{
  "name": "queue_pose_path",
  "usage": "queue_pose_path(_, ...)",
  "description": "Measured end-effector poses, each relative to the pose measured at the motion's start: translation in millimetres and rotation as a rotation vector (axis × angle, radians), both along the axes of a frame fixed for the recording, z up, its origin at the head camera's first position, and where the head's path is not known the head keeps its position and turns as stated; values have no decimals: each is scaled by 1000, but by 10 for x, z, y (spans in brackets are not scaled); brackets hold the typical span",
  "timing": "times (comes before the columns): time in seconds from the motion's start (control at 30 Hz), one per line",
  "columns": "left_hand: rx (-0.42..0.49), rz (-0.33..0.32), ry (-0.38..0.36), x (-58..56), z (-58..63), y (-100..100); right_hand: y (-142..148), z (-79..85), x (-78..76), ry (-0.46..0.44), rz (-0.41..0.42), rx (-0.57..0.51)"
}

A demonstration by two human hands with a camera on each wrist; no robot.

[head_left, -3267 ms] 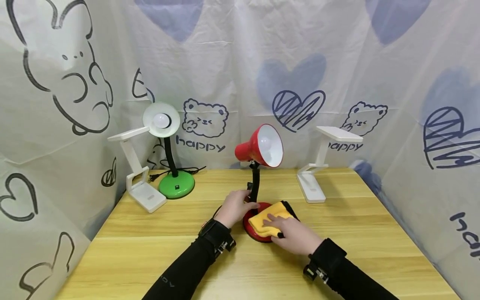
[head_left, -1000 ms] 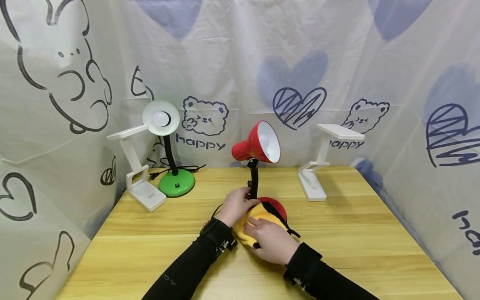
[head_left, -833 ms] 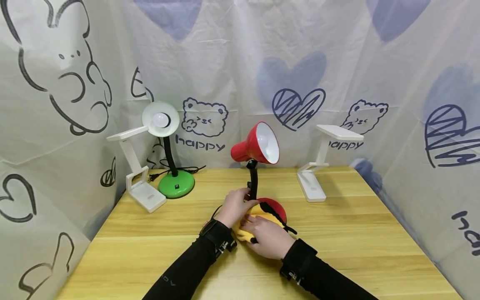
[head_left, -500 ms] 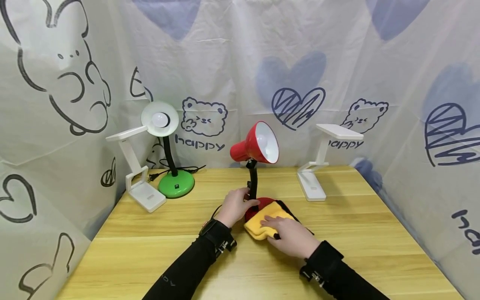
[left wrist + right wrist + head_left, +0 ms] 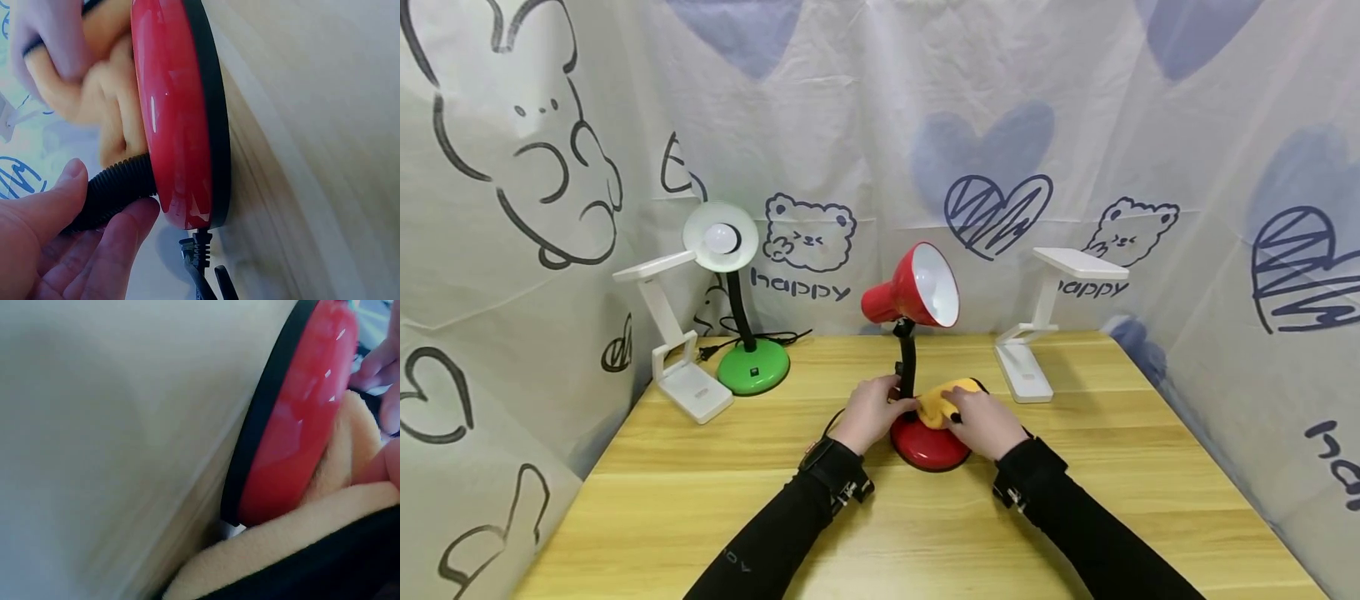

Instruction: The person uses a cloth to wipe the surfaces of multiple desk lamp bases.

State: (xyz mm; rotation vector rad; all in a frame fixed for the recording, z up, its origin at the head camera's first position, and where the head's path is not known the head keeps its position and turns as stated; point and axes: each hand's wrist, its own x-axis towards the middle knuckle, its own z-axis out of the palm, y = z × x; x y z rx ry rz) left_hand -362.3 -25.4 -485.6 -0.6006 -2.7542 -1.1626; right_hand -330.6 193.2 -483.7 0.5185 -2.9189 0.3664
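A red desk lamp [image 5: 904, 292] with a black ribbed neck stands on a round red base [image 5: 929, 448] near the middle of the table. Low on that neck [image 5: 119, 187], the thumb and fingers of my left hand [image 5: 871, 414] curl round it, as the left wrist view shows closely. My right hand [image 5: 988, 423] grips a bunched yellow cloth [image 5: 942, 403] with black edging. The cloth lies against the upper right of the base, beside the neck. In the right wrist view the cloth [image 5: 350, 444] touches the red base [image 5: 300, 419], and most of my right hand is out of sight.
A green lamp [image 5: 752, 367] and a folding white lamp [image 5: 694, 392] stand at the back left. Another white lamp [image 5: 1024, 373] stands at the back right. A power cord [image 5: 199, 256] leaves the red base. Patterned cloth walls [image 5: 880, 108] enclose the wooden table [image 5: 700, 508].
My right hand has swept the cloth leftward, then right, and now up to the far right side of the base, uncovering its front. My left hand stays at the neck.
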Motion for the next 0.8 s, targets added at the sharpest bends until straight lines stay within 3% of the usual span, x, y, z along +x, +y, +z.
queue_pose_path(0.2, 3, -10, -19, -4, 11, 5, -88, 14, -320, -146, -21, -202)
queue_pose_path(0.33, 1, -14, -15, -4, 14, -1, -129, 32, -487, -297, 42, -281)
queue_pose_path(0.47, -4, -20, -11, -3, 12, -4, -136, 10, -617, -415, 138, -273)
queue_pose_path(0.6, 5, -22, -20, 0, 15, 1, -110, 0, -671, -417, 207, -233)
queue_pose_path(0.8, 7, -4, -29, 13, 17, 13, -8, 55, -577, -364, 164, -175)
